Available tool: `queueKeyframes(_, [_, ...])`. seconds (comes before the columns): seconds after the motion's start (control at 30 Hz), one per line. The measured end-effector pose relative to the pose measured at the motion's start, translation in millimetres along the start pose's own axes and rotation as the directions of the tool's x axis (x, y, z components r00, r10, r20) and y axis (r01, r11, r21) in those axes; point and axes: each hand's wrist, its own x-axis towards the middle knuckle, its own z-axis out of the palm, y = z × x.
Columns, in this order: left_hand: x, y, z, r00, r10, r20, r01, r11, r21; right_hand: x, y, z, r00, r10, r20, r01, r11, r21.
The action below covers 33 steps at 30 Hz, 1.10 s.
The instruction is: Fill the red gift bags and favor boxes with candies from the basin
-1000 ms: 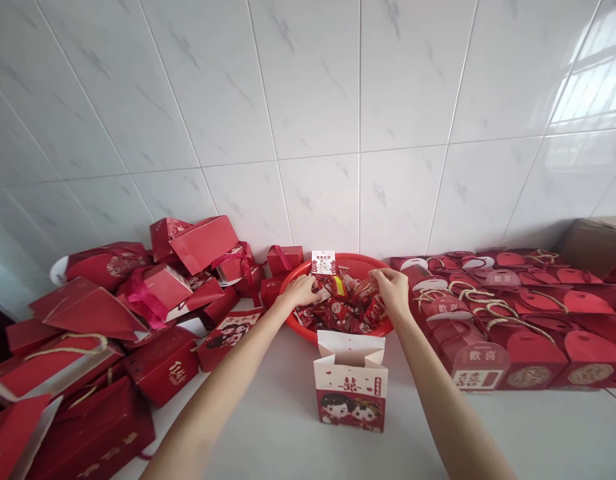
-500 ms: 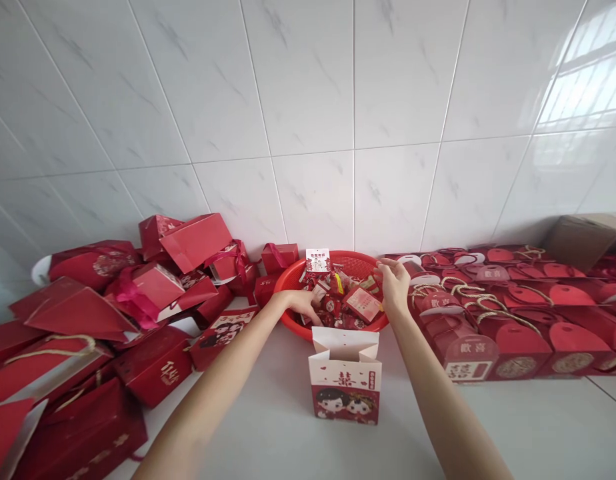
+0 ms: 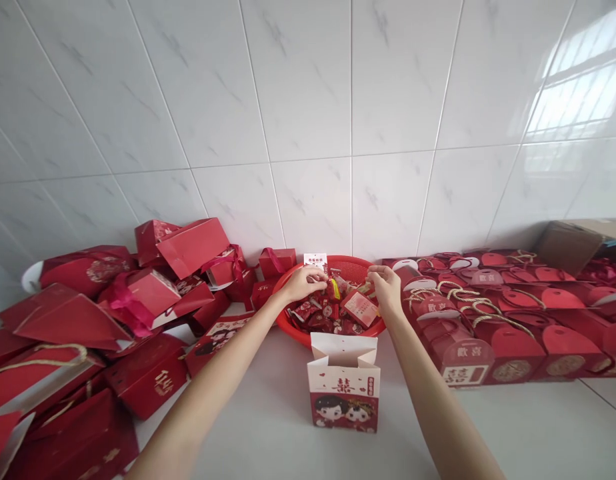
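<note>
A red plastic basket [image 3: 351, 261] stands near the wall, filled with small wrapped sweets [image 3: 313, 312] and a pink-red packet [image 3: 361, 307]. Over its left part is my left hand [image 3: 305, 283], fingers pinched together near a yellow-wrapped piece; what they hold is too small to name. My right hand [image 3: 385, 285] is at the basket's right side, its fingertips closed on something small that I cannot make out. In front of the basket, an upright white and red paper box [image 3: 343, 397] with two cartoon figures has its top open. Neither hand touches that box.
Red gift boxes [image 3: 193, 247] lie heaped at the left. Rows of red boxes with rope handles [image 3: 515, 353] line the right side. A brown cardboard box [image 3: 568, 243] stands at the far right. Behind everything rises a tiled wall [image 3: 308, 100].
My left hand has lifted from among the sweets and moved up, its fingers now pinched. My right hand has shifted slightly left and down. The view has tilted a little.
</note>
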Motion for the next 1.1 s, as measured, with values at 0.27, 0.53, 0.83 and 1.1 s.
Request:
queueKeyframes(0.27, [69.5, 37.6, 43.5, 0.99, 0.01, 0.143, -0.027, 0.992, 0.121, -1.1, -1.0, 2.0, 1.0, 0.006, 0.003, -0.006, 1.0, 0.01])
queueKeyframes(0.53, [60.0, 46.1, 29.5, 0.998, 0.039, -0.043, -0.041, 0.998, -0.053, -1.4, -3.1, 3.3, 1.0, -0.011, -0.002, 0.011, 0.998, 0.056])
queueKeyframes(0.83, [-18.2, 95.6, -14.8, 0.983, 0.149, -0.103, -0.181, 0.846, -0.501, -34.0, -71.9, 1.6, 0.876, -0.22, 0.428, 0.194, 0.975, 0.104])
queueKeyframes(1.1, [-122.6, 115.2, -11.0, 0.97, 0.131, -0.203, -0.213, 0.861, -0.462, -76.1, -140.2, -35.4, 0.642, -0.198, 0.741, 0.349, 0.935, -0.053])
